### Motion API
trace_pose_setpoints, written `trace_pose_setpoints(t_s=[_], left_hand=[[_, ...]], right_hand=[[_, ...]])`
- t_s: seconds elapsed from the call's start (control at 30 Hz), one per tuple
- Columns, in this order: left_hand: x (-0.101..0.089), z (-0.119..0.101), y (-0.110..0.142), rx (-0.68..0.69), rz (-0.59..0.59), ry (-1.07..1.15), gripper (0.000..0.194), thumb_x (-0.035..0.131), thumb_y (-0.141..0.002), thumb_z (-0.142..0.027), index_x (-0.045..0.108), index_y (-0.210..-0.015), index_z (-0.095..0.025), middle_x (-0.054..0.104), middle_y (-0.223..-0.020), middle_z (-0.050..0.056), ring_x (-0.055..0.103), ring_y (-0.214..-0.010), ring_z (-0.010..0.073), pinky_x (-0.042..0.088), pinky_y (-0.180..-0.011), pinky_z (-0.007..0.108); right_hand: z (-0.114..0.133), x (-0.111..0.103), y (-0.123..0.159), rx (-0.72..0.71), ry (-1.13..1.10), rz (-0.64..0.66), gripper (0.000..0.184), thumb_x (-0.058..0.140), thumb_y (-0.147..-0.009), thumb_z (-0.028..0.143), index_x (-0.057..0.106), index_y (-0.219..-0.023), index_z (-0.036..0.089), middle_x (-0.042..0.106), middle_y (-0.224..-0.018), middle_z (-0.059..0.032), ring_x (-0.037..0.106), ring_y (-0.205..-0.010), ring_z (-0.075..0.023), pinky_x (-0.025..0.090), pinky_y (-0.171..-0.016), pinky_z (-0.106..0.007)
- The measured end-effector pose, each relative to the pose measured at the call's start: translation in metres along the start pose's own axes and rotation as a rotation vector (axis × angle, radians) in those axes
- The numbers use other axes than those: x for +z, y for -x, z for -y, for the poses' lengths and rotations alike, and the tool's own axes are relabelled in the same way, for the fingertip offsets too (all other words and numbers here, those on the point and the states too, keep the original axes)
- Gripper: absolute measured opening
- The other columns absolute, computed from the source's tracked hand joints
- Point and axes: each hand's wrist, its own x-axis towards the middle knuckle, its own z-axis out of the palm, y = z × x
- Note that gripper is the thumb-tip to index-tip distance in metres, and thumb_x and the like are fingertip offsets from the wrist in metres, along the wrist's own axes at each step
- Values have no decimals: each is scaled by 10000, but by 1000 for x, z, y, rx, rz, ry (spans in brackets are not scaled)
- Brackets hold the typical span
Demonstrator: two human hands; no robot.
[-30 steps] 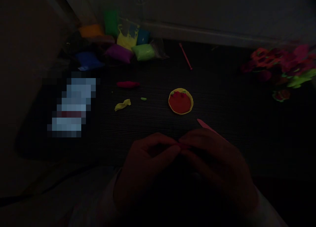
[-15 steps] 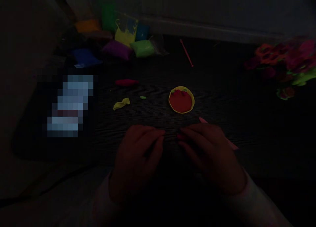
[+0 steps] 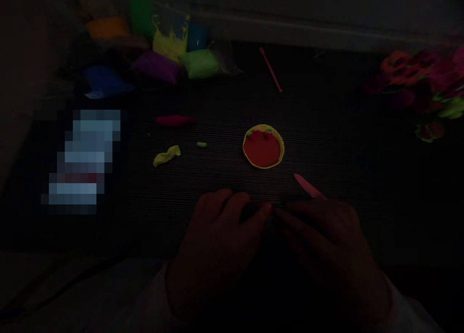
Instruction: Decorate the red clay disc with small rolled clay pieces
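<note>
My left hand (image 3: 224, 236) and my right hand (image 3: 329, 246) come together low over the dark table, fingertips meeting. Both have closed fingers around a tiny piece of red clay, mostly hidden between the tips and very dim. Just beyond them lies a round clay tart (image 3: 262, 152), with a yellow rim, a flat red middle and small red and green bits along its far edge. A pink clay knife (image 3: 308, 184) rests by my right hand, its near part covered by that hand.
To the left lie a red clay roll (image 3: 174, 121), a yellow clay strip (image 3: 166, 155), a green clay bit (image 3: 202, 144) and a blurred-out phone (image 3: 87, 154). Behind are several clay bags (image 3: 157, 67) and a thin pink tool (image 3: 270, 69). Colourful clay flowers (image 3: 416, 79) stand right.
My hands, apart before, have come together at the fingertips, the left moving right. The red piece at my right fingertips is now between both hands. The view has shifted slightly.
</note>
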Motion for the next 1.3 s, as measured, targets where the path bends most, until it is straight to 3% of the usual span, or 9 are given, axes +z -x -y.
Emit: trace_pose_setpoints(t_s=[0.3,1.3], left_hand=[[0,1,-1,29,4,4,275,471,-805,-227,549,-1068,-245,514,-931,44,435,-843,187,422,-723,342],[-2,4,3,33,-51,60,250,464,-811,-219,572,-1034,-189,520,-929,49,444,-859,190,440,-723,330]], right_hand=[[2,3,0,21,-14,-20,226,520,-763,189,607,-971,180,623,-914,-68,540,-829,-208,396,-744,-420],[7,6,-6,-2,-13,-11,267,509,-781,217,571,-1039,187,612,-956,-66,525,-847,-211,389,-732,-408]])
